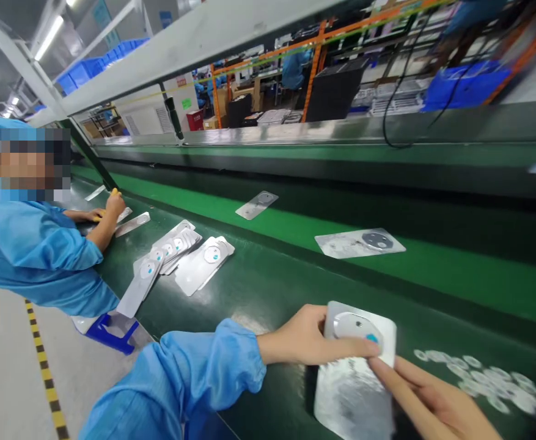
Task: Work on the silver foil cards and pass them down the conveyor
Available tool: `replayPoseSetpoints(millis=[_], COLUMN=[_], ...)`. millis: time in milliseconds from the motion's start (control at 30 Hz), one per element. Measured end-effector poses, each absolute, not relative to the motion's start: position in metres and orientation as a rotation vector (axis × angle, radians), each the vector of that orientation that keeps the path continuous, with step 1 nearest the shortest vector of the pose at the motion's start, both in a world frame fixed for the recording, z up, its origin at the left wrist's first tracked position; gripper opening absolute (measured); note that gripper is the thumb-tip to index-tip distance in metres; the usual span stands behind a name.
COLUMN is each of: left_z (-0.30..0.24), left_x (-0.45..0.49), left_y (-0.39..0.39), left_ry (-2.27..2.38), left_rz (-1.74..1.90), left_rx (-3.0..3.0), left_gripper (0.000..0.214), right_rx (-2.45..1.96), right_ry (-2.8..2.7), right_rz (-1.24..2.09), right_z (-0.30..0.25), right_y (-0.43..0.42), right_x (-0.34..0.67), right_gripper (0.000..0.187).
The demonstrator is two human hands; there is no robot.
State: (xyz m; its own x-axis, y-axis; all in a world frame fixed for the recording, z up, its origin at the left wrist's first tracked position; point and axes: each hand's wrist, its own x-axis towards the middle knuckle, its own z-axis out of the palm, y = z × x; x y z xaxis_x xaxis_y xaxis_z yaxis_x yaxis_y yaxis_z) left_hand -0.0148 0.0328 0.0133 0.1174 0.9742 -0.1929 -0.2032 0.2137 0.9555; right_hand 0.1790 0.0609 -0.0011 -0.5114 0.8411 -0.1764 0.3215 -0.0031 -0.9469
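A flat silvery metal plate [354, 397] with a round white disc [348, 327] near its top is held up at the lower right. My left hand [311, 339] grips the plate from the left, its thumb lying across the disc beside a small blue tab [372, 337]. From the right, my right hand [433, 394] closes on the plate's edge, its thumb tip close to the left thumb. The fingers behind the plate are hidden. Several thin, pale rings [497, 382] lie scattered on the green bench just right of my right hand.
Piles of similar plates [203, 263] sit on the bench to the left. Two single plates [362, 242] lie on the green belt [290, 235] beyond. A co-worker in blue [33, 244] works at the far left, near a blue stool [112, 333].
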Motion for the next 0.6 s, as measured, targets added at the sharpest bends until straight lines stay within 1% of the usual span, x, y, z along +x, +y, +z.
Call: replayPoseSetpoints(millis=[133, 267, 433, 600], left_z=[0.013, 0.01, 0.008, 0.009], left_x=[-0.002, -0.004, -0.003, -0.001], left_y=[0.027, 0.026, 0.025, 0.024], left_ry=[1.053, 1.043, 1.016, 0.985], left_rz=[1.053, 1.043, 0.99, 0.986], left_rx=[0.842, 0.777, 0.691, 0.653], left_gripper=[0.055, 0.043, 0.031, 0.021], right_rx=[-1.081, -1.059, -1.102, -1.078], right_ry=[-1.827, -1.74, -1.795, -1.833], right_rz=[1.665, 1.825, 1.831, 1.807], right_z=[0.011, 0.01, 0.012, 0.018], right_y=[0.047, 0.046, 0.043, 0.041], right_x=[0.176, 0.176, 0.185, 0.187], right_gripper=[0.052, 0.047, 0.042, 0.042])
